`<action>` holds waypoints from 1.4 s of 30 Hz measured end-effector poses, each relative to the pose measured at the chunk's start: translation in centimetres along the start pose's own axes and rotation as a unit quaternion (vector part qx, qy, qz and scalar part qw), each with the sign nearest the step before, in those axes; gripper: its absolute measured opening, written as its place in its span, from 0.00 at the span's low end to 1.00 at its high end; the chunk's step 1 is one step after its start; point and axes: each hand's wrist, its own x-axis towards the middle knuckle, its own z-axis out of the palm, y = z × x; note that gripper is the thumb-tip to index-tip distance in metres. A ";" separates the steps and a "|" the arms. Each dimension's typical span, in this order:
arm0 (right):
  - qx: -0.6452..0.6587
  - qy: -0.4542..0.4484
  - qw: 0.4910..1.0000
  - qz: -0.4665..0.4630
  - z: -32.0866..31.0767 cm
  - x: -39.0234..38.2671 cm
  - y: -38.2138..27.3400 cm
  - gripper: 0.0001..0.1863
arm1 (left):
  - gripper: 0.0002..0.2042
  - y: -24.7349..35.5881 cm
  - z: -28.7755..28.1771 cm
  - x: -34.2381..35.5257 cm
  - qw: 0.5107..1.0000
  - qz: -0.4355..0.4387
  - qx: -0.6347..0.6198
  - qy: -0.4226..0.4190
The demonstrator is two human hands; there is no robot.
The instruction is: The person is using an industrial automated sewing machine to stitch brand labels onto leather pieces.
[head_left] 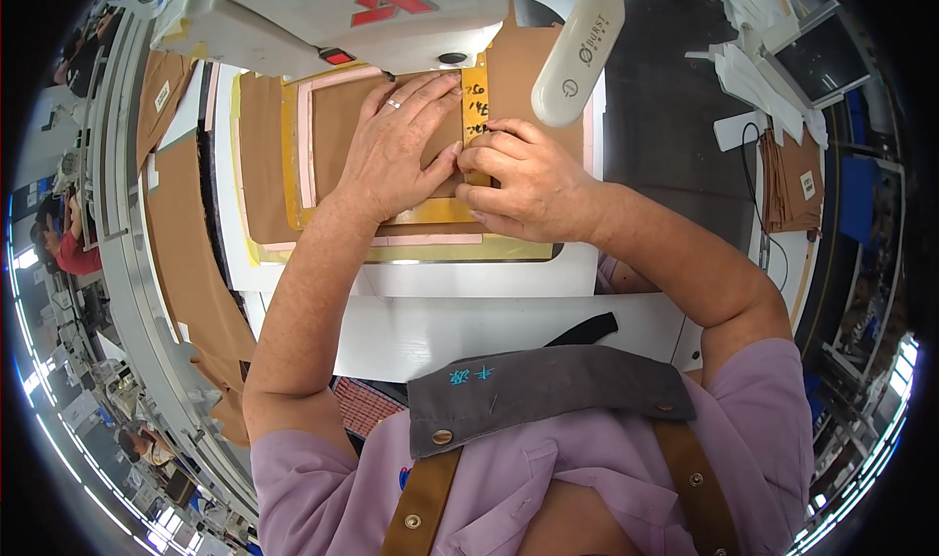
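Note:
My left hand (396,155), with a ring on one finger, lies flat with fingers stretched over a brown fabric piece (337,126) inside a yellow frame (291,155). Its thumb points toward the frame's right bar, which carries dark handwriting. At that bar, my right hand (538,184) has its fingers bent and drawn together. Whatever may be between those fingertips is hidden. Pink strips (305,145) line parts of the frame. More brown fabric (259,135) spreads beneath it, over a pale yellow sheet (469,251).
A white sewing machine head (293,23) overhangs the frame's far side. Near my right hand hangs a white handheld-shaped lamp (584,52). Brown panels (191,223) lie along the left; a brown stack (790,184) and a cable (773,248) are at right.

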 end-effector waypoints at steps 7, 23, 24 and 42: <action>0.029 -0.006 0.999 0.022 -0.4 0.1 0.5 0.13 | 0.28 0.8 -0.3 0.3 0.997 -0.036 0.067 -0.033; -0.021 0.012 1.000 0.016 -0.8 1.1 3.4 0.15 | 0.18 1.0 -0.5 0.9 0.997 -0.032 0.071 0.020; -0.021 0.011 1.000 0.015 -0.9 1.0 3.4 0.15 | 0.19 0.9 -0.5 0.9 0.998 -0.031 0.061 0.015; -0.027 0.010 0.994 0.107 -1.4 0.3 5.4 0.15 | 0.25 -2.7 -0.4 0.3 0.999 -0.018 -0.026 -0.016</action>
